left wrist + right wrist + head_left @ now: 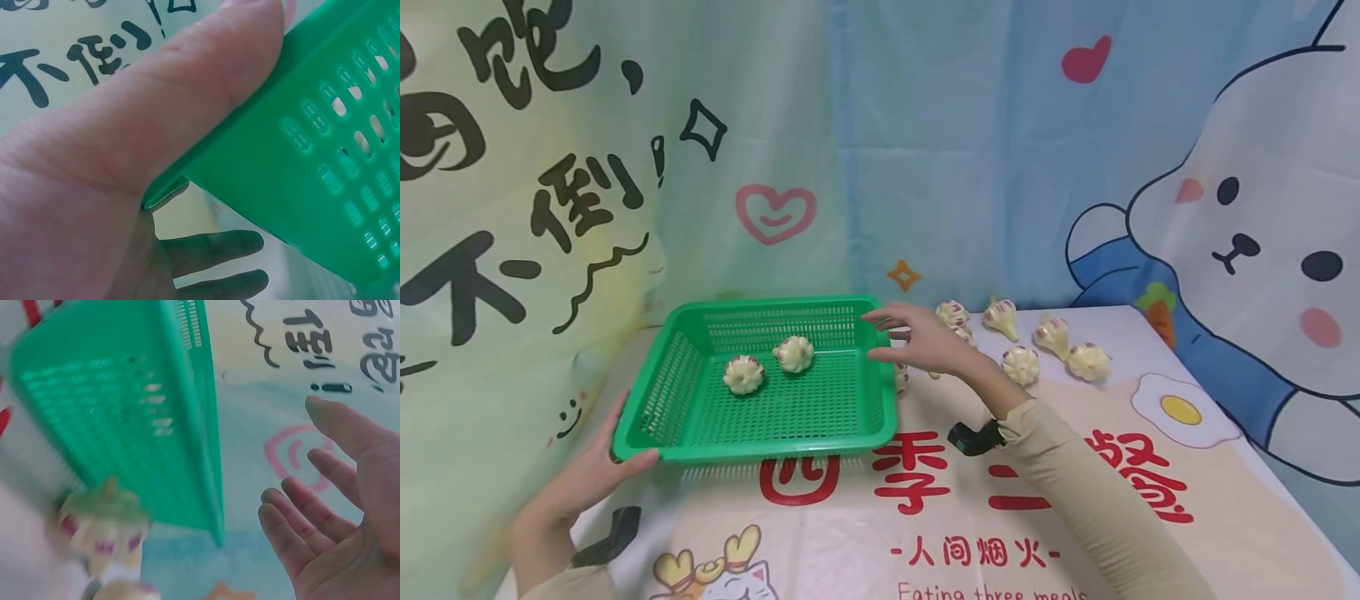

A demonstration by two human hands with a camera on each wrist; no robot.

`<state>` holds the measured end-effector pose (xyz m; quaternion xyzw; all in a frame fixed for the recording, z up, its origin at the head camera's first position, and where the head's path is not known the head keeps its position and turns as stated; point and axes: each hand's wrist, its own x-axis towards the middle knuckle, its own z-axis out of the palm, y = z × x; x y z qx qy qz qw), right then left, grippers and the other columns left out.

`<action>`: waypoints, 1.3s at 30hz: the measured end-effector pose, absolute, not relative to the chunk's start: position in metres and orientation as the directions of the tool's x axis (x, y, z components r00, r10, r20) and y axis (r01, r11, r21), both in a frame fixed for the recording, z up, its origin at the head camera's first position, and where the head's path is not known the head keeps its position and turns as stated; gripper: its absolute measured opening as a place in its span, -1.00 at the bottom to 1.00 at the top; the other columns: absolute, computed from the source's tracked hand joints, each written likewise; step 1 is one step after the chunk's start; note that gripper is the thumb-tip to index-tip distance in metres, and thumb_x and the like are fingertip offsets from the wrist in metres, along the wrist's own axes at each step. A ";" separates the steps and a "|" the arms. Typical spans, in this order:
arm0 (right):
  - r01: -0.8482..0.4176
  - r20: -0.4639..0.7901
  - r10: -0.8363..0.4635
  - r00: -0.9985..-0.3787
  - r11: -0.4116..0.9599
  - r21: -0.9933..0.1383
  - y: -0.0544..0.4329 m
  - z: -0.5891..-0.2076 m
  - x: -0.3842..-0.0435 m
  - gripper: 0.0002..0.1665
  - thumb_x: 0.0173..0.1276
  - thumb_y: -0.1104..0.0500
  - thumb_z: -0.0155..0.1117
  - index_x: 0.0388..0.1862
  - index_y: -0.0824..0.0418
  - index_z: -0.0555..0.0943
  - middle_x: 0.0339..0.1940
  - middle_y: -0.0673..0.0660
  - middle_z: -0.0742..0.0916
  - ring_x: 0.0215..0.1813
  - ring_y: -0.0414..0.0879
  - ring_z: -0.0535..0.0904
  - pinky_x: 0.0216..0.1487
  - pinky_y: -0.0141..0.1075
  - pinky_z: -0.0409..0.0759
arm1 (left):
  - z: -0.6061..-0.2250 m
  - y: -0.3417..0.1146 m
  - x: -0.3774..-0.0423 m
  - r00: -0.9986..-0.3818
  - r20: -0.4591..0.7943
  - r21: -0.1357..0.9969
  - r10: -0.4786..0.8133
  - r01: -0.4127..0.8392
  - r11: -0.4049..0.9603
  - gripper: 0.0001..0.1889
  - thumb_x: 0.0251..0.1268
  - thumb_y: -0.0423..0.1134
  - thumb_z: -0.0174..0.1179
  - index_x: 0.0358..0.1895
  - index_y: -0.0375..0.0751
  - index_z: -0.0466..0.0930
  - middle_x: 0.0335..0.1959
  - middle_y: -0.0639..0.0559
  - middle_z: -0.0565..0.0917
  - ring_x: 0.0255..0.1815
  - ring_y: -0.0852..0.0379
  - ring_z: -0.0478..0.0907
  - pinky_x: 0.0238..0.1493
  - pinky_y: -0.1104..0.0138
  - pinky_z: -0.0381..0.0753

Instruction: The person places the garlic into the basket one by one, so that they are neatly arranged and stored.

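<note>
Two garlic bulbs (743,375) in green basket (775,452)

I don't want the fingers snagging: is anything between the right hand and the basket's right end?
Nothing visible is. The right wrist view shows open space between the right hand and the basket. The garlic bulb by the basket's outer wall lies to one side of that gap.

Blue-green backdrop curtain (925,100); prints: black lettering (462,308) left, smiling pink heart (775,220), red heart (1086,61), orange star (903,275), white rabbit (1262,208) right, carrot (1161,321) beside it. Printed tablecloth (842,542): red lettering (912,492), fried egg (1182,408) right, cat (737,585) at near edge, partly cut off.
</note>
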<state>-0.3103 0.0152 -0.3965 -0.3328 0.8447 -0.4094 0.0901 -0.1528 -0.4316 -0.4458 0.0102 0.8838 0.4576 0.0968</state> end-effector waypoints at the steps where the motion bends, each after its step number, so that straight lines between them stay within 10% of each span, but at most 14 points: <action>1: -0.485 0.127 -0.623 -0.772 0.449 -0.750 0.023 -0.399 -0.308 -0.32 0.23 0.00 0.36 0.32 0.10 0.43 0.30 0.11 0.49 0.28 0.06 0.46 0.24 -0.06 0.45 | -0.446 -0.431 -0.153 -0.982 -0.156 0.813 0.109 -0.065 0.579 0.02 0.35 -0.09 0.09 0.47 0.17 -0.66 0.45 -0.49 -0.21 0.35 -0.39 -0.07 0.17 -0.36 0.03; 17: -0.336 0.066 -0.449 -0.891 0.556 -0.760 0.136 -0.443 -0.281 -0.28 0.23 -0.03 0.36 0.32 0.19 0.40 0.30 0.21 0.48 0.31 0.17 0.40 0.23 0.03 0.41 | -0.445 -0.430 -0.151 -0.984 -0.149 0.830 0.101 -0.069 0.554 0.03 0.33 -0.12 0.11 0.47 0.17 -0.65 0.46 -0.48 -0.24 0.37 -0.40 -0.14 0.19 -0.39 -0.06; 29: -0.309 -0.055 -0.565 -0.823 0.528 -0.791 0.191 -0.490 -0.282 -0.32 0.31 0.02 0.26 0.38 0.08 0.34 0.40 0.29 0.37 0.38 0.38 0.24 0.19 0.18 0.40 | -0.442 -0.429 -0.152 -0.983 -0.158 0.827 0.093 -0.080 0.557 0.03 0.33 -0.10 0.11 0.46 0.24 -0.65 0.47 -0.48 -0.26 0.39 -0.42 -0.15 0.18 -0.39 -0.02; 39: -0.302 -0.052 -0.698 -0.714 0.374 -0.877 0.207 -0.514 -0.294 -0.32 0.34 0.18 0.20 0.43 0.08 0.28 0.45 0.19 0.33 0.38 -0.48 0.20 0.21 -0.54 0.31 | -0.442 -0.429 -0.152 -0.982 -0.164 0.837 0.095 -0.087 0.540 0.03 0.33 -0.11 0.11 0.46 0.29 -0.65 0.48 -0.44 -0.26 0.39 -0.40 -0.17 0.19 -0.39 -0.04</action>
